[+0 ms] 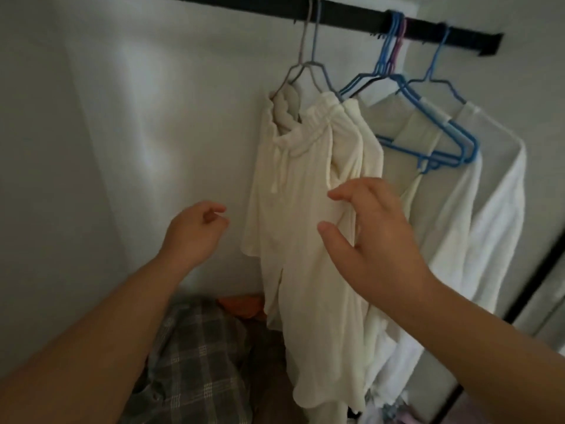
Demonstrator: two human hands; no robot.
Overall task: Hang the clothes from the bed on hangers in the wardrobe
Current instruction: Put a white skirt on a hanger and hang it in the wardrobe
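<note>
A cream garment (302, 191) with a drawstring waist hangs from a grey hanger (308, 65) on the black wardrobe rail (351, 13). My right hand (373, 237) is spread in front of its right side, fingers relaxed, fingertips close to or touching the cloth. My left hand (195, 231) hovers just left of the garment, fingers loosely curled, holding nothing. To the right, several blue hangers (428, 130) carry a pale beige garment (406, 123) and a white shirt (495, 209).
The white wardrobe wall (122, 133) fills the left side. Below, a grey plaid cloth (198, 356) and something orange (241, 306) lie on the wardrobe floor. A dark frame edge (535, 289) runs down at the right.
</note>
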